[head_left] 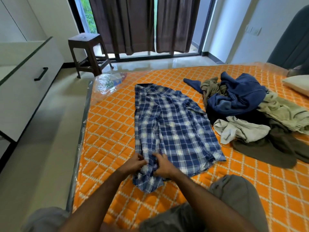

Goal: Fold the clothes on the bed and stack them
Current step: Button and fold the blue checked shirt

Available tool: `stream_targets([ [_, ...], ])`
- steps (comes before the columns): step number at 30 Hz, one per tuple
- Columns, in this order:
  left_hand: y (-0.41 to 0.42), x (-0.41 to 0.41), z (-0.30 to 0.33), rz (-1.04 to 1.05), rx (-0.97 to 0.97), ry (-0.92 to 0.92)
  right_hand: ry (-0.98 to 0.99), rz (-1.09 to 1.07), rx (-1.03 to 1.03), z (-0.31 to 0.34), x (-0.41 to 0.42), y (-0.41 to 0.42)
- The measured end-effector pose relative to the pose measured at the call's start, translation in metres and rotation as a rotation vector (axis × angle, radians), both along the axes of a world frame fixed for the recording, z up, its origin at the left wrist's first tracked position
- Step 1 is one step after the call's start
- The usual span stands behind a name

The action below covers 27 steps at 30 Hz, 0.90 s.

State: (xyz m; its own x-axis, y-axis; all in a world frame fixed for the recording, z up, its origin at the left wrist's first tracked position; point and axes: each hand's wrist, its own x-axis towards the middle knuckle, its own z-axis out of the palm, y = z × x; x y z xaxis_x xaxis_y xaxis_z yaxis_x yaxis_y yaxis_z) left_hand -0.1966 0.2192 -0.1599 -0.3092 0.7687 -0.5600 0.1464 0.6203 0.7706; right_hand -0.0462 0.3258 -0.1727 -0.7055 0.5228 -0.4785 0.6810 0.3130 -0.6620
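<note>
A blue and white plaid shirt [173, 124] lies spread lengthwise on the orange quilted bed [110, 118], collar at the far end. My left hand [135, 163] and my right hand [164, 165] both pinch the bunched fabric at the shirt's near hem, close together. To the right lies a loose pile of unfolded clothes [250, 114]: a dark blue garment on top, olive, white and dark brown pieces beneath and around it.
A pillow [296, 85] lies at the bed's far right. My knee [237, 193] rests on the bed near the front. A brown stool [88, 52] stands by the curtained window. A white drawer unit [31, 84] lines the left wall.
</note>
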Motion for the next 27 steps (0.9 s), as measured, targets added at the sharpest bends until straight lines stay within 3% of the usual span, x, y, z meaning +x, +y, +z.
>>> stream_targets([
  [4,-0.012,0.007,-0.006,-0.001,0.071,0.05,0.002,0.013,0.207,-0.018,0.004,-0.016],
  [8,-0.016,0.015,0.003,0.17,0.168,-0.069,0.211,-0.243,0.053,-0.009,0.006,-0.021],
  [11,-0.019,0.019,0.012,0.294,0.27,-0.149,0.337,-0.457,0.094,-0.003,0.011,-0.018],
  [15,-0.021,0.032,0.022,0.435,0.404,-0.185,0.541,-0.819,-0.183,0.002,0.019,-0.013],
  [17,-0.018,0.037,0.023,0.526,0.482,-0.164,0.554,-0.956,-0.339,0.004,0.023,-0.013],
  [20,-0.014,0.039,0.026,0.586,0.513,-0.166,0.398,-0.76,-0.442,0.013,0.03,-0.022],
  [23,-0.01,0.041,0.031,0.476,0.508,-0.137,0.332,-0.531,-0.484,0.02,0.029,-0.028],
  [25,-0.009,0.046,0.036,0.341,0.492,-0.049,0.401,-0.541,-0.547,0.023,0.022,-0.027],
  [27,-0.009,0.049,0.042,0.228,0.486,-0.002,0.478,-0.631,-0.764,0.027,0.016,-0.024],
])
